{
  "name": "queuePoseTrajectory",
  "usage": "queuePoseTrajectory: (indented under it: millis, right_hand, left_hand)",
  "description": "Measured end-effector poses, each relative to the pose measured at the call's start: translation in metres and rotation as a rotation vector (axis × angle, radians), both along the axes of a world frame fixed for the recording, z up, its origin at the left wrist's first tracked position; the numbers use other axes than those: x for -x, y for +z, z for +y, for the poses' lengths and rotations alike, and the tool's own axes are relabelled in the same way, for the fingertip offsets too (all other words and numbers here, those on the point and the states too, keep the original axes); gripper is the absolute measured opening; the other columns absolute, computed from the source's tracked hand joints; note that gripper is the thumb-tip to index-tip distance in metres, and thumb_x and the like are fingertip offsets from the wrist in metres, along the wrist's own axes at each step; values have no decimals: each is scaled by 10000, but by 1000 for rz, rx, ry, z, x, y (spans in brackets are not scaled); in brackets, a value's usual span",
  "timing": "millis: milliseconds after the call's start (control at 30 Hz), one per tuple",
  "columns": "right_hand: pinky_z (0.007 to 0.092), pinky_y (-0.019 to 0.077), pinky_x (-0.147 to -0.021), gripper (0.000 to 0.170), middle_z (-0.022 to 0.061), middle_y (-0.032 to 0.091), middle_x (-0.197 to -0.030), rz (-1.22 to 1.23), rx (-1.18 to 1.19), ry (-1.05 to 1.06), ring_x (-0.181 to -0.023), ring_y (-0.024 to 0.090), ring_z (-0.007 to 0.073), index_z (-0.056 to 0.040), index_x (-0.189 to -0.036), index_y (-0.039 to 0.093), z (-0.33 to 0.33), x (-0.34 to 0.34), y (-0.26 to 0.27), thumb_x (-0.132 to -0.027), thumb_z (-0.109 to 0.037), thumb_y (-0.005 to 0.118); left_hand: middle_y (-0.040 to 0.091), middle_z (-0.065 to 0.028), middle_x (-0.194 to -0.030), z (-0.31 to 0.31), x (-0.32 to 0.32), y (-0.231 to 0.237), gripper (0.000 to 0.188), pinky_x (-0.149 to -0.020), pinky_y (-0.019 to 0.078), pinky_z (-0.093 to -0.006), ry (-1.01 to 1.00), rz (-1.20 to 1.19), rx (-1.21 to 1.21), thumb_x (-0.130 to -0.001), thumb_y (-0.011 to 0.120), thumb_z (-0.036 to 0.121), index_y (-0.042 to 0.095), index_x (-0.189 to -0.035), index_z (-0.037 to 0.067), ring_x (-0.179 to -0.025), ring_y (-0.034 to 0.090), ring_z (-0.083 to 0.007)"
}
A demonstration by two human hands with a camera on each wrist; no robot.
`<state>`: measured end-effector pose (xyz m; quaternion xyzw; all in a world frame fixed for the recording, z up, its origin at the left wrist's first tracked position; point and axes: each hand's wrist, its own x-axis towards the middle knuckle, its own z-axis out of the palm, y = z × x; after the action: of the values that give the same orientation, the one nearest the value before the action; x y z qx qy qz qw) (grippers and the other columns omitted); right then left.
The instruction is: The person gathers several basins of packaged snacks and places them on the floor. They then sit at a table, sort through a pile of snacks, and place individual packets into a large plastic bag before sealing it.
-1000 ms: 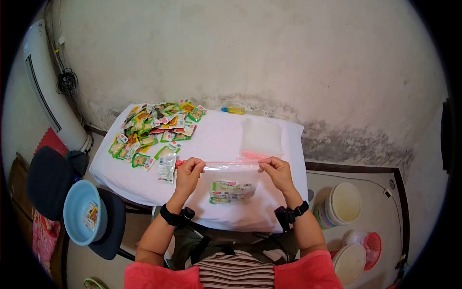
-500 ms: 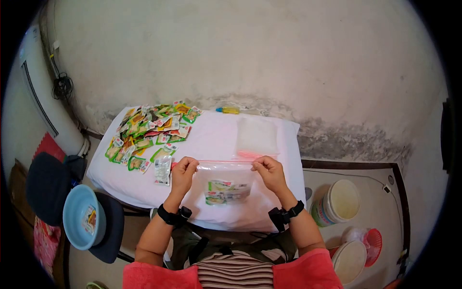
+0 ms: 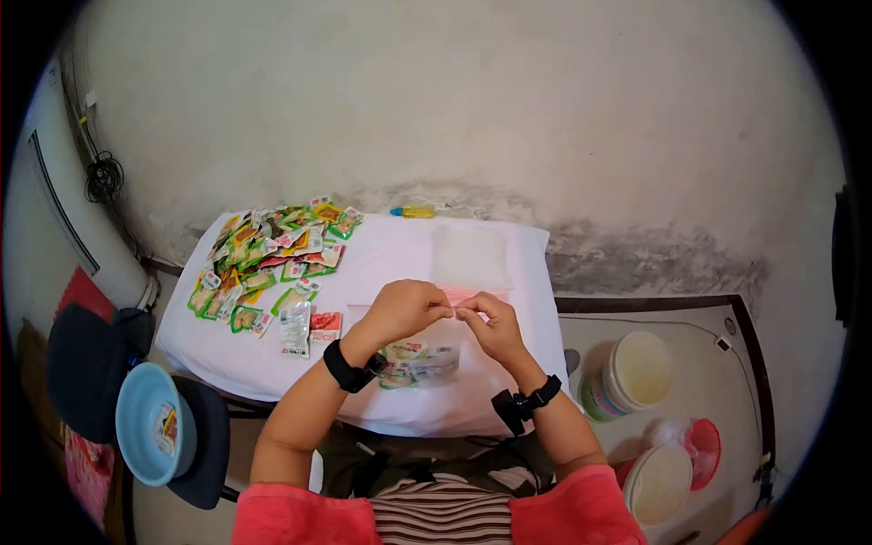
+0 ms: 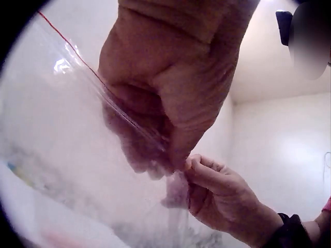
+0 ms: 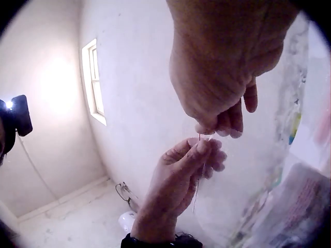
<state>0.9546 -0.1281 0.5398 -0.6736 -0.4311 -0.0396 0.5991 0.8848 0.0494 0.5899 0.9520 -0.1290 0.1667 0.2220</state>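
Note:
A clear zip bag point(image 4: 77, 62) with a red line along its top edge hangs from both hands in front of the table. Inside its lower part show several green-and-white food packets point(image 3: 406, 357). My left hand point(image 3: 406, 311) pinches the zip edge near its right end, thumb against fingers. Right beside it, my right hand point(image 3: 495, 329) pinches the corner of the same edge, so both sets of fingertips nearly meet. In the right wrist view the left hand point(image 5: 178, 173) is just below the right one. Left of the bag lie a silver packet point(image 3: 295, 329) and a red packet point(image 3: 325, 327).
A heap of food packets point(image 3: 263, 254) covers the left of the white-clothed table point(image 3: 381, 245). A stack of clear bags point(image 3: 470, 254) and a yellow bottle point(image 3: 416, 213) lie farther back. A blue basin point(image 3: 130, 427) stands on a chair at left; buckets point(image 3: 643, 363) stand at right.
My left hand has moved right along the zip edge from the bag's left corner to beside the right hand. The red packet by the silver one is now uncovered. The head view has shifted slightly.

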Motion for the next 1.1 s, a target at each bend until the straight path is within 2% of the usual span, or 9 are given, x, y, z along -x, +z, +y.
queuePoseTrajectory:
  millis: [333, 400, 533, 667, 733, 800, 933, 1033, 1100]
  right_hand:
    - [258, 465, -695, 74, 65, 638, -762, 59, -5, -34, -727, 590, 123, 8, -827, 638, 0, -5, -6, -827, -63, 620]
    - [248, 462, -678, 83, 58, 633, -756, 72, -9, -37, -712, 583, 111, 10, -826, 631, 4, -9, -8, -839, -70, 611]
    - [252, 460, -646, 105, 82, 620, -746, 86, -18, -44, -663, 578, 132, 19, -823, 613, 27, -20, -3, -831, -86, 619]
    - [242, 461, -678, 86, 55, 626, -772, 80, -44, -29, -718, 571, 109, 10, -833, 616, 27, -21, 11, -854, -71, 596]
    - [253, 463, -696, 81, 57, 628, -794, 69, -19, -28, -736, 571, 119, 7, -825, 615, 17, -15, 5, -857, -63, 589]
    - [287, 466, -776, 68, 64, 635, -863, -89, 39, 73, -852, 589, 146, 0, -832, 599, 0, -6, -12, -869, -43, 562]
    - [297, 459, -835, 97, 85, 632, -962, 46, 136, 254, -974, 576, 180, -14, -948, 569, -35, 28, -69, -904, -96, 544]
    - [292, 458, -857, 105, 87, 640, -965, 267, 176, 367, -991, 589, 181, -13, -953, 530, -52, 48, -99, -928, -114, 518]
    - [288, 492, -785, 108, 113, 647, -903, 437, 274, 330, -871, 634, 176, -11, -920, 507, -58, 56, -102, -941, -114, 486]
  left_hand:
    - [655, -93, -772, 66, 51, -15, 113, -602, 480, -327, 74, -79, 4, -796, 652, 169, 676, -830, 64, -682, 625, -239]
    - [649, -88, -774, 83, 60, -17, 98, -612, 486, -321, 201, 14, 156, -800, 642, 157, 668, -824, 66, -674, 615, -245]
    - [643, -83, -760, 102, 58, -7, 94, -605, 475, -300, 267, 80, 160, -803, 646, 134, 665, -837, 49, -664, 604, -205]
    - [624, -85, -745, 101, 60, 0, 78, -607, 463, -306, 273, -91, 316, -794, 652, 119, 660, -824, 48, -671, 589, -208]
    - [607, -95, -727, 94, 73, -6, 52, -623, 463, -313, 218, -307, 99, -784, 645, 99, 650, -807, 53, -696, 583, -245]
    - [621, -102, -823, 85, 91, -24, 53, -697, 477, -345, 155, -172, 158, -762, 638, 40, 632, -815, 49, -805, 602, -277]
    - [614, -126, -1127, 63, 131, -99, 109, -952, 420, -339, -6, 52, 429, -807, 579, 7, 621, -907, 18, -1126, 544, -254]
    - [649, -115, -1029, 40, 150, -123, 88, -852, 470, -300, 25, 176, 650, -848, 564, 46, 605, -917, 12, -1031, 597, -208]
    - [659, -73, -824, 35, 156, -136, 114, -654, 485, -241, 203, 366, 676, -891, 537, 109, 589, -909, 9, -780, 633, -144]
